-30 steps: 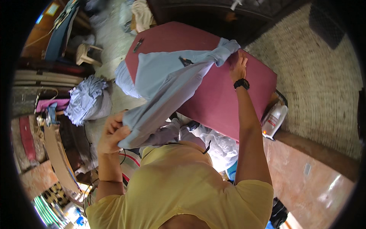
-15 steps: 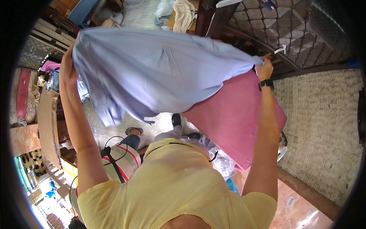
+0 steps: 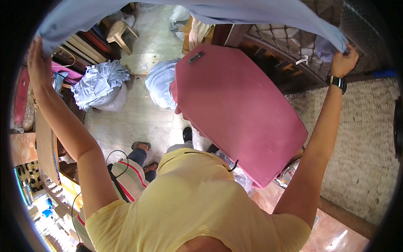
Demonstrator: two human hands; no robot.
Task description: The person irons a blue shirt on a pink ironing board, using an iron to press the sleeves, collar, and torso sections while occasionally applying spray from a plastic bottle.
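A light blue cloth (image 3: pixel 252 11) is stretched high between my raised arms, its upper part cut off by the top of the view. My left hand (image 3: pixel 38 63) grips one end of it at the far left. On the right, my right hand (image 3: pixel 345 61), with a dark watch at the wrist, pinches the opposite end. Below the cloth lies a padded board covered in dark pink fabric (image 3: pixel 239 109), bare except for a small dark clip-like piece (image 3: pixel 196 57) near its far end.
Piles of light blue cloth (image 3: pixel 100 84) and a blue bundle (image 3: pixel 163 83) stand on the floor beyond. A small beige stool (image 3: pixel 119 35) is farther back. To the right is a metal lattice gate (image 3: pixel 289 38). Another person's legs (image 3: pixel 138 156) show at my left.
Both hands have moved outward, the right one slightly upward, lifting and spreading the cloth. It no longer hangs over the pink board, so the board's far end and the floor piles now show.
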